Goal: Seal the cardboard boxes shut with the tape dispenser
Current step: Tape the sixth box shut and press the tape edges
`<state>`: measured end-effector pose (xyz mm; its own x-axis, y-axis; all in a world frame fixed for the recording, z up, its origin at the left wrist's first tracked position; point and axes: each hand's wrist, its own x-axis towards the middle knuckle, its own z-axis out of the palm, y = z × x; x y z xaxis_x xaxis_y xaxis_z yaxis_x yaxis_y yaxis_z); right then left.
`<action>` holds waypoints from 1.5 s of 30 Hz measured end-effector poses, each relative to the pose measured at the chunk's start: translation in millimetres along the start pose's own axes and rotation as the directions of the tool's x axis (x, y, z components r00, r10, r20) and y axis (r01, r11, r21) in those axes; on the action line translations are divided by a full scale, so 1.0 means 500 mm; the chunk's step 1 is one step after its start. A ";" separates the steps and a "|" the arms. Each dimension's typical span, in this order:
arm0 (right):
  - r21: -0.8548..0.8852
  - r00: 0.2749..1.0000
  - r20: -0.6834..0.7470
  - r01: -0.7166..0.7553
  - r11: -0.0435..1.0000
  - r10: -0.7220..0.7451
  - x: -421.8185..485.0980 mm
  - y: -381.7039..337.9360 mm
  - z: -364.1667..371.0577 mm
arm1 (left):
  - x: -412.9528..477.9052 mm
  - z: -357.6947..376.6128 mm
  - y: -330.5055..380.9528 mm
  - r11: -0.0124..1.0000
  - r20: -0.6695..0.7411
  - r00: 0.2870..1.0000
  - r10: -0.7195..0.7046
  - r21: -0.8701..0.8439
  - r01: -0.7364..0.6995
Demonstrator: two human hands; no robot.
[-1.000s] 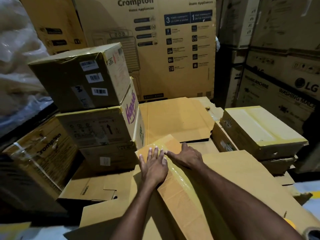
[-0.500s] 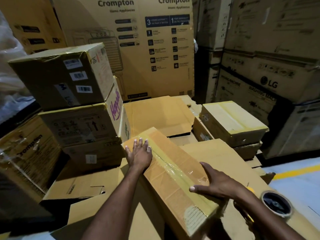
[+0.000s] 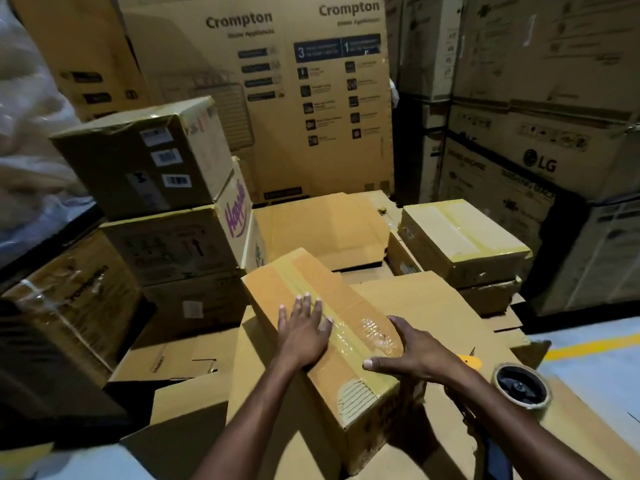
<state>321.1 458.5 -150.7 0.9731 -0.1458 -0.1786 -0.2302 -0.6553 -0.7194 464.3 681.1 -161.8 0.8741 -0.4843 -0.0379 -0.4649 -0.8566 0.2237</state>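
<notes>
A warehouse corner walled in by tall printed appliance cartons (image 3: 277,98) frames a floor spread with flattened brown cardboard sheets (image 3: 433,299). On these lies the long brown cardboard box (image 3: 277,292), its long axis running from near the person away toward the upper left, with a glossy clear tape strip (image 3: 356,344) along its top seam. The left hand (image 3: 304,330) lies flat on the middle of the lid, its fingers (image 3: 307,304) straight and released, pressing beside the strip. The right hand (image 3: 415,355) is spread over the near right edge, also grasping nothing, thumb laid across the crinkled end of the strip. The brown roll of packing tape (image 3: 523,386) sits on the cardboard just to the right, nearer the right hand, which seems best placed to fetch it for the next seam.
</notes>
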 end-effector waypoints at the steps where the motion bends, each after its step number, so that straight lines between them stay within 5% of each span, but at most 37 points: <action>1: -0.001 1.000 -0.010 0.011 1.000 -0.011 -0.002 0.004 -0.001 | -0.026 0.005 0.022 1.000 -0.006 1.000 0.003 0.001 -0.003; 12: -0.067 0.947 -0.279 0.144 0.987 -0.157 -0.036 0.039 0.032 | -0.252 0.046 0.134 0.992 -0.055 0.998 0.032 -0.123 -0.038; 24: -0.074 0.936 -0.260 0.227 0.971 -0.239 -0.155 0.158 0.028 | -0.271 0.041 0.163 0.962 -0.024 0.998 -0.060 -0.267 0.052; 32: -0.201 0.859 -0.465 0.133 0.970 -0.214 -0.217 0.307 0.021 | -0.254 0.052 0.151 0.975 -0.069 0.996 -0.055 -0.220 0.038; 35: -0.160 0.792 -0.597 0.040 0.986 -0.129 -0.245 0.334 0.027 | -0.257 0.052 0.156 0.976 -0.080 0.995 -0.056 -0.216 0.038; 38: 0.146 0.713 -0.683 -0.078 0.986 0.157 -0.283 0.344 0.055 | -0.263 0.051 0.165 0.983 -0.081 0.995 -0.064 -0.176 0.049; 42: 0.736 0.681 -0.253 -0.325 0.594 0.687 -0.301 0.326 0.078 | -0.267 0.047 0.180 0.996 -0.040 0.997 -0.072 -0.062 0.070; 45: 0.886 0.719 0.135 -0.395 0.241 0.682 -0.282 0.315 0.076 | -0.271 0.051 0.215 0.990 -0.029 0.991 -0.134 0.039 0.135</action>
<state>147.0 404.0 -264.4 0.5409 -0.4516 -0.7095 -0.4506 0.5567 -0.6979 292.1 650.3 -157.4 0.9321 -0.3600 -0.0388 -0.3480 -0.9203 0.1786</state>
